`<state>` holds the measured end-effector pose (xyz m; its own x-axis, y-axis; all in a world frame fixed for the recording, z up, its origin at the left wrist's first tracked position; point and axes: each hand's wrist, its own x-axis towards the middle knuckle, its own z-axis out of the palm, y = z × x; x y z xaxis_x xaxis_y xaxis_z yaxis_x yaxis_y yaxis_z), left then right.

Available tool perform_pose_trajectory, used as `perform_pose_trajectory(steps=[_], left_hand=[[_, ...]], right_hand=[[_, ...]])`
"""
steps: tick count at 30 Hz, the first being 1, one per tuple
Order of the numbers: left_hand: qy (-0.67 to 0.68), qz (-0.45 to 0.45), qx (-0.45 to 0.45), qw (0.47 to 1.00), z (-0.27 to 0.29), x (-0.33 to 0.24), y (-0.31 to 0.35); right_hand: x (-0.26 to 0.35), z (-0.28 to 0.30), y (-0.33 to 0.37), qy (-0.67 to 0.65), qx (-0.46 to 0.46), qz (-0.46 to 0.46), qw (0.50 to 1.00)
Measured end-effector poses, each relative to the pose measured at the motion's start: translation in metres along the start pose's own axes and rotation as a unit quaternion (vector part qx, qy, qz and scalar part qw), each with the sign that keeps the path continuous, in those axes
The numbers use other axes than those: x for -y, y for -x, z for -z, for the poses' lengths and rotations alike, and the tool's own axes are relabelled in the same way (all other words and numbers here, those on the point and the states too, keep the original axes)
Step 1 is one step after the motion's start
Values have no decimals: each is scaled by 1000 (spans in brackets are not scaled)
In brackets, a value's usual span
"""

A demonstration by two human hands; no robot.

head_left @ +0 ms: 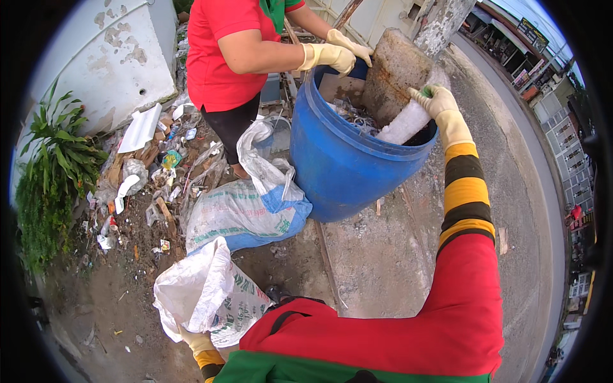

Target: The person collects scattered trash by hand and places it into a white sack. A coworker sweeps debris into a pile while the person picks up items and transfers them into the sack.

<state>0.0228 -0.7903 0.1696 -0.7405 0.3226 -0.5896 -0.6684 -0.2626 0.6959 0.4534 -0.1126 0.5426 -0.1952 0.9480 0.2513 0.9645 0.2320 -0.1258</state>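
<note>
My right hand (439,108), in a cream rubber glove, reaches over the near right rim of a blue plastic barrel (332,159). Its fingers are closed on the upper end of a white foam piece (405,124), which slants down into the barrel. Beside that piece a large stained, brownish slab (397,80) stands tilted in the barrel. Low on the left, my gloved left hand (196,340) grips the edge of a white woven sack (246,303), whose mouth gapes; its fingertips are partly hidden by the cloth.
Across the barrel a person in a red shirt (220,54) has gloved hands (335,56) at the far rim. A filled woven sack (246,214) leans by the barrel. Mixed litter (163,169) covers the ground at left, near a leafy plant (60,140). A road (543,191) runs along the right.
</note>
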Motion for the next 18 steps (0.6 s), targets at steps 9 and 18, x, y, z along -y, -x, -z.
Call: perform_pose_trajectory(steps=[9, 18], left_hand=[[91, -2, -17, 996, -6, 28, 0], [222, 5, 2, 975, -91, 23, 44]], right_hand=[[13, -17, -37, 117, -48, -163, 978], [-92, -20, -69, 108, -70, -153, 980]])
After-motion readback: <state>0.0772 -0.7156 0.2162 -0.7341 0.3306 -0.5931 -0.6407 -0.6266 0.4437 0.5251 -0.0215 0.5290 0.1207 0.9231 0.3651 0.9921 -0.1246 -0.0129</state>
